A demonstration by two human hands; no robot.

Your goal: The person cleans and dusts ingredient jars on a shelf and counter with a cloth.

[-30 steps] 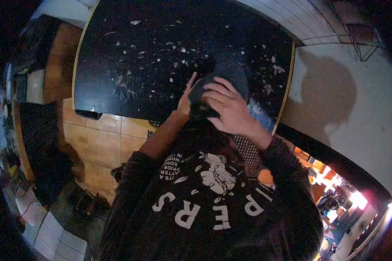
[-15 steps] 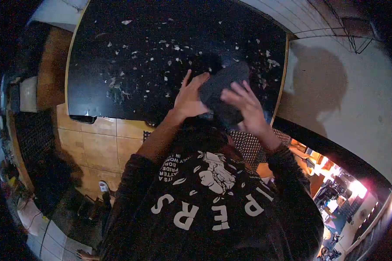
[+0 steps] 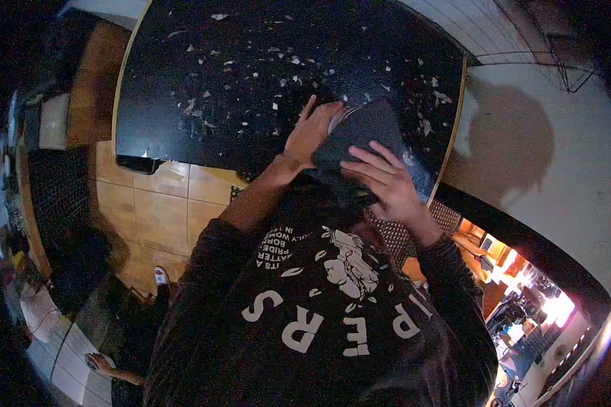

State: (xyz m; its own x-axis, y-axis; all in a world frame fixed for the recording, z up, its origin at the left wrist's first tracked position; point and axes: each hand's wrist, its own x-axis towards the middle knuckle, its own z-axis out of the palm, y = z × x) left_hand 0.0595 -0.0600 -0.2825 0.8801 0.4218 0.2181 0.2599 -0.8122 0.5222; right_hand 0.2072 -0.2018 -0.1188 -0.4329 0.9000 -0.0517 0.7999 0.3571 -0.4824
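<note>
A dark grey, soft-looking flat piece (image 3: 366, 129), with pale layered edges on its left side, is held above the near edge of the black table. My left hand (image 3: 312, 132) grips that left side, with the thumb along the lower part and the fingers at the upper edge. Over the lower right of the piece lies my right hand (image 3: 387, 183), its fingers spread and touching the surface. I cannot make out exactly what the piece is.
Pale scraps lie scattered over the black table (image 3: 176, 136). A white wall (image 3: 509, 183) rises on the right. Tiled floor (image 3: 159, 210) shows at left. A person's hand (image 3: 102, 365) is at the lower left. A brightly lit area lies at lower right.
The right hand, blurred before, is now sharper, its spread fingers on the dark piece. The piece has turned slightly and shows its pale layered edge. The view has shifted a little.
</note>
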